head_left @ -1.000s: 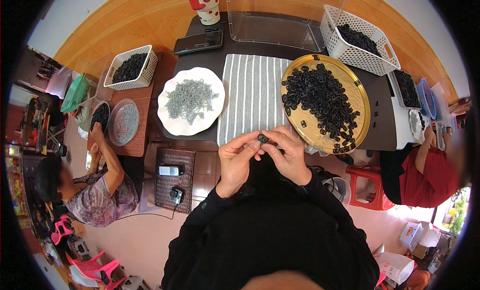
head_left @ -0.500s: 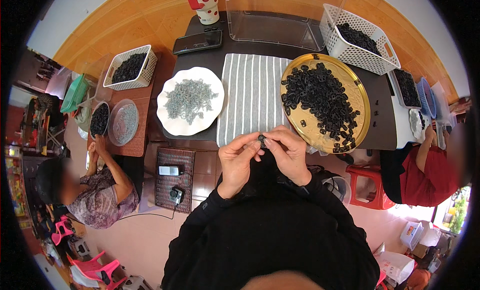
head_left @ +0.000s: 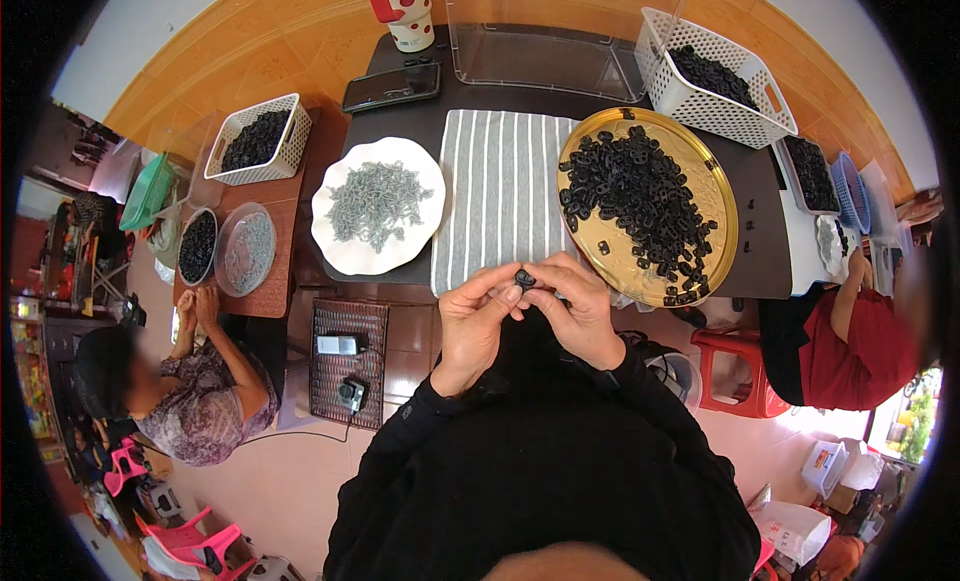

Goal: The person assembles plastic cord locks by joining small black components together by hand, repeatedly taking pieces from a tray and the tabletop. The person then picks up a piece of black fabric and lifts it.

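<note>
Between the fingertips of both hands is a small black plastic part, held just past the near edge of a grey-and-white striped cloth. My left hand pinches it from the left, and my right hand grips it from the right. To the right lies a gold tray heaped with similar black parts. A white scalloped plate on the left bears a pile of small grey metal pieces.
A phone, a red-dotted tumbler and a clear plastic box stand at the back. White baskets of black parts stand far right and far left. Co-workers sit on both sides. A red stool stands right.
My hands stay in place with the black part, which shows a little more between my fingertips. The left co-worker's hand has come back from the bowl of black parts.
</note>
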`<control>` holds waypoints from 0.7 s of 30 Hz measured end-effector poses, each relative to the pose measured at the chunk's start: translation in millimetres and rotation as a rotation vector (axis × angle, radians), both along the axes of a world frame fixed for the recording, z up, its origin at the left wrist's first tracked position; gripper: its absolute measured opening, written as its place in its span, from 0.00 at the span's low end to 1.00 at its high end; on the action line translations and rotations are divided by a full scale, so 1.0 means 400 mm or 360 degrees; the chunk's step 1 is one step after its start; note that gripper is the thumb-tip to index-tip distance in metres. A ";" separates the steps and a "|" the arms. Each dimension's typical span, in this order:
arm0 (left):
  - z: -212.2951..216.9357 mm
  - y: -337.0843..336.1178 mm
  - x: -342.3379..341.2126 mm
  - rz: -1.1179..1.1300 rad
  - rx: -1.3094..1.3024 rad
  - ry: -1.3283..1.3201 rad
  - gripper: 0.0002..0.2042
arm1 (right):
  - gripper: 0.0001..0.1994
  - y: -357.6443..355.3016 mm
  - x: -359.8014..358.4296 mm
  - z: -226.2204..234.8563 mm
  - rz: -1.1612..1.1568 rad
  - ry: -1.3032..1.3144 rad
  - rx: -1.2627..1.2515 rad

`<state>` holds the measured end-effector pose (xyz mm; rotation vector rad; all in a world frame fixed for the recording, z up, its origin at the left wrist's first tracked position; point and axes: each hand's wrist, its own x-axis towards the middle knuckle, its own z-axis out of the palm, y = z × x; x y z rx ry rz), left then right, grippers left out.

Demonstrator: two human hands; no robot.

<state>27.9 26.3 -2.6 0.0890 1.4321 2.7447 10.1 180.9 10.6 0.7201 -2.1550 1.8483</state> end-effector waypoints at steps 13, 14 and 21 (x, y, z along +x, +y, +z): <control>0.015 0.015 0.011 0.0066 -0.0159 0.0116 0.14 | 0.17 -0.009 0.030 0.027 -0.0171 0.0221 0.0186; 0.017 0.016 0.012 0.0064 -0.0160 0.0116 0.14 | 0.17 -0.011 0.032 0.029 -0.0187 0.0229 0.0207; 0.028 0.028 0.022 0.0124 -0.0213 0.0276 0.14 | 0.17 -0.013 0.038 0.040 -0.0250 0.0318 0.0174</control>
